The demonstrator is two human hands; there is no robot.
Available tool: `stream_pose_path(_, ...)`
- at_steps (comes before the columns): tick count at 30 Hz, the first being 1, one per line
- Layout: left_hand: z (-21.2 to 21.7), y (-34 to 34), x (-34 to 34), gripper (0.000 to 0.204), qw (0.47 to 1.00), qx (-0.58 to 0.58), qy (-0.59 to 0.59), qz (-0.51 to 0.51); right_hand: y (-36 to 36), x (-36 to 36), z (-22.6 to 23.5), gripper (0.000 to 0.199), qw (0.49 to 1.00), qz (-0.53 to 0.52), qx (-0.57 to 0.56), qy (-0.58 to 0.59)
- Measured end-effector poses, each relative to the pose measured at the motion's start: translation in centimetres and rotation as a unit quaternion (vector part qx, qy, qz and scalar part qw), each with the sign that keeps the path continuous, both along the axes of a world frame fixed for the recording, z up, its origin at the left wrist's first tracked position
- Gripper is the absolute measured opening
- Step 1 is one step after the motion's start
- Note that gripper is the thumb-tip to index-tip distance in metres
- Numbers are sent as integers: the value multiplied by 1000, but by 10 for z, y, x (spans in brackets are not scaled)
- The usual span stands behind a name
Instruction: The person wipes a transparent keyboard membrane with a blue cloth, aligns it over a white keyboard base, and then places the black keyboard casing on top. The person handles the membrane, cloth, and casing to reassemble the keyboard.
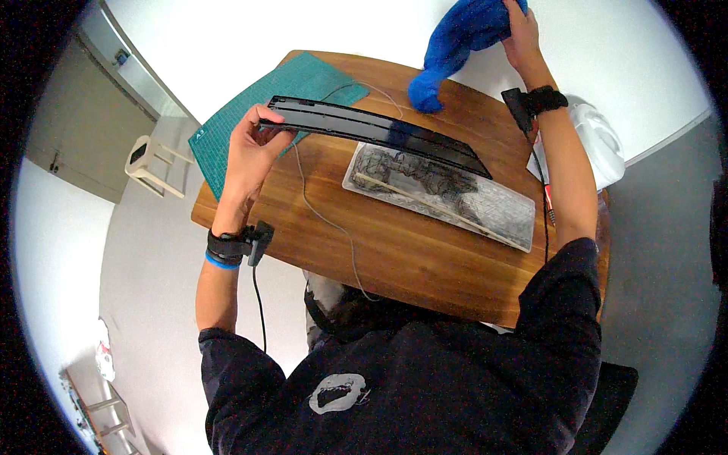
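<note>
Black panel (383, 131): over the surface (409, 258); likely light, stiff — best held by its edges.
Left hand (254, 155): fingers pinching its left end.
Right hand (523, 38): fingers gripping blue cloth (464, 36) — probably soft.

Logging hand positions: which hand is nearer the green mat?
Left: left hand is over the near edge of the green mat; right hand is well to its right.

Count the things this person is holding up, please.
2: a long black panel in the left hand, above the wooden table, and a blue cloth in the right hand.
</note>
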State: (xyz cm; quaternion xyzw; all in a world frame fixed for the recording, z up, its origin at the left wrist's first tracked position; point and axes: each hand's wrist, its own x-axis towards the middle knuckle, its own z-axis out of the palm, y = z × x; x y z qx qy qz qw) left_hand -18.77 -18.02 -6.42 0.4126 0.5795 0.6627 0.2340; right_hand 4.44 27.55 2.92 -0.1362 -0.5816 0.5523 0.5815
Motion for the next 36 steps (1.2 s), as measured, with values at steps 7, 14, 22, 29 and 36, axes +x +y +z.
stream_pose_path(7,12,-7,2,27,977,-1,-202,-66,-152,-30,-38,62,894,165,294,-297)
stream_pose_path(14,-21,2,1,33,927,-82,-361,-57,-246,-52,-89,59,738,248,424,-462)
stream_pose_path(22,11,13,30,39,885,-19,-461,-66,-291,-83,-69,52,769,169,498,-364)
stream_pose_path(29,4,-1,29,32,907,-61,-412,-55,-238,-39,-58,57,685,277,470,-483)
stream_pose_path(36,-2,0,9,36,992,-111,-54,18,-164,61,-86,70,669,271,410,-557)
